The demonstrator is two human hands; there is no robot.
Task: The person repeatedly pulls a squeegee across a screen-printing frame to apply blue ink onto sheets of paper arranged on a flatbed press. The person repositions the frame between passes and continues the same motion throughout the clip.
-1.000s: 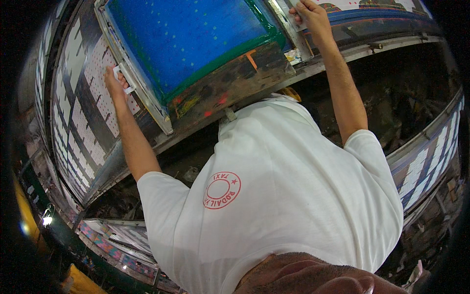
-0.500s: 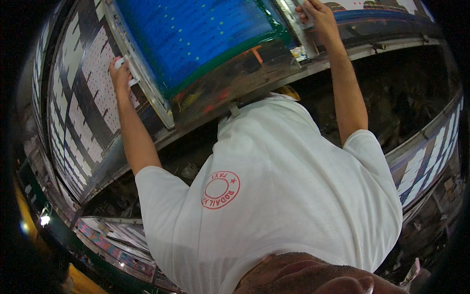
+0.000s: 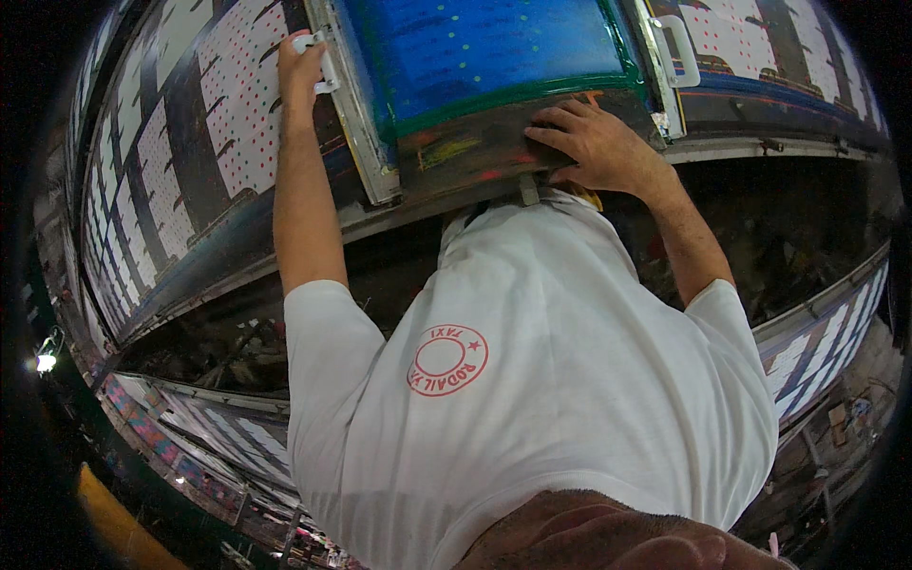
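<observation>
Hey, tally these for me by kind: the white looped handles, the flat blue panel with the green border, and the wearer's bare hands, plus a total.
White looped handles: 2
Flat blue panel with a green border: 1
Bare hands, left hand and right hand: 2
Total: 5

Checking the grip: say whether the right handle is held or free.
Free: the right handle is bare, the right hand over the dark board.

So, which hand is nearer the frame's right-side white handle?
Right. The right hand is over the paint-stained board, below and left of the right-side white handle; the left hand is across the blue screen, gripping the left-side handle.
</observation>
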